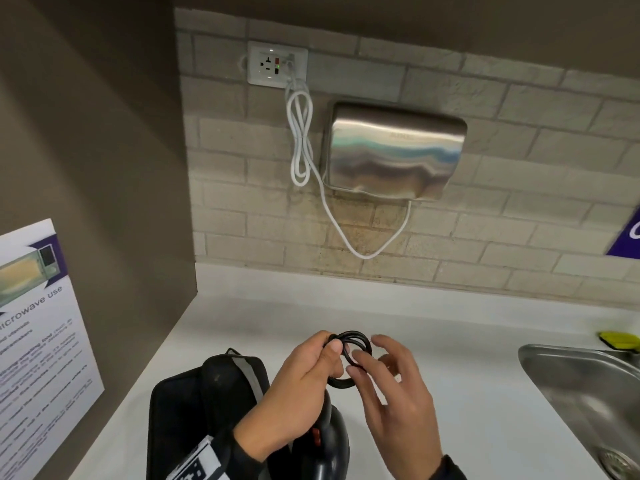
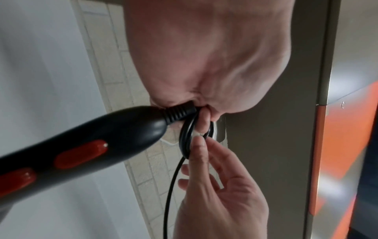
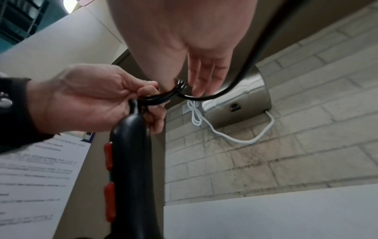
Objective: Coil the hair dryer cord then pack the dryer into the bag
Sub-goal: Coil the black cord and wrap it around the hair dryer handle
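My left hand [image 1: 329, 351] grips a small coil of black cord [image 1: 356, 339] above the counter, its fingers curled round the loops. The black hair dryer [image 1: 327, 441], with red switches on its handle [image 2: 92, 142], hangs from the cord just below that hand. My right hand [image 1: 370, 351] is beside the coil with its fingers spread and straight, and its thumb [image 2: 199, 145] touches the loops. A loose length of cord [image 3: 253, 53] runs past my right wrist. The black bag [image 1: 187, 407] lies on the counter at the lower left, partly behind the dryer.
A steel sink [image 1: 568, 372] is set into the white counter [image 1: 467, 341] at the right, with a yellow sponge [image 1: 620, 339] behind it. On the brick wall hang a metal hand dryer [image 1: 391, 150] and its white cable [image 1: 301, 140]. A microwave notice [image 1: 38, 341] hangs on the left panel.
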Available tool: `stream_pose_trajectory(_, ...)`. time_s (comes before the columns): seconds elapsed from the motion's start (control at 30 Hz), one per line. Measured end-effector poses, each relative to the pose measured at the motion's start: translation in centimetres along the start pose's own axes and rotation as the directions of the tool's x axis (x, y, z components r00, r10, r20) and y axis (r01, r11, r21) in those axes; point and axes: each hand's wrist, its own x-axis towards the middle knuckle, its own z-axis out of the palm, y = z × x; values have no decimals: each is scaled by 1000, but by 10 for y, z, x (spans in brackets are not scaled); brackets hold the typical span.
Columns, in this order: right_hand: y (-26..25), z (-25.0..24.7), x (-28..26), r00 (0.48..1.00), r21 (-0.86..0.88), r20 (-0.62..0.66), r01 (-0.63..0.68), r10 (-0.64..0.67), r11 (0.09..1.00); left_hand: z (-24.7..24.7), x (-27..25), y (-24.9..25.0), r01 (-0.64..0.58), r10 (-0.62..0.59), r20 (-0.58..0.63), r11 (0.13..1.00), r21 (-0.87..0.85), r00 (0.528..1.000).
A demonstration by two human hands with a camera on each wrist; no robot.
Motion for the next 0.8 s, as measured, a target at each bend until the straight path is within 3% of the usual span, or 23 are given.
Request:
stream_pose_trajectory(0.07,-7,2,-3,996,0,50,-73,73,997,0,-2,1,-20,20,11,999,44,1000)
stream_pose_trajectory(0.13,-19,-3,1,950,104,185,-275,253,956,0,-4,2,-40,41,-7,996,84,999)
stream_pose_trajectory(0.2,-31,-15,14,806,308,384,-571,450,761,1,-5,2,-65,71,-42,990,126,997)
stream_pose_trajectory(0.27,-33,-29,24,674,529,553,-738,490,419,4,-6,5,-86,95,-45,982,167,994)
stream_pose_trajectory(0.3,-34,-38,26,652,576,589,-753,477,318,4,-5,5,-87,97,-47,980,176,994)
stream_pose_trajectory(0.33,-34,-46,27,649,597,590,-751,481,281,3,-4,5,-82,94,-58,980,179,994)
stream_pose_trajectory(0.43,-25,-67,18,658,596,456,-726,599,344,-8,2,-1,-65,86,-111,981,184,990)
stream_pose_trajectory(0.47,-21,-73,15,642,606,429,-726,635,325,-11,3,-3,-71,94,-111,978,197,989)
stream_pose_trajectory(0.6,-17,-97,17,580,709,545,-705,606,37,-8,2,-2,-140,153,-38,961,240,987)
stream_pose_trajectory(0.8,-15,-143,40,413,555,788,-797,457,-236,2,2,-11,-177,179,26,920,349,983)
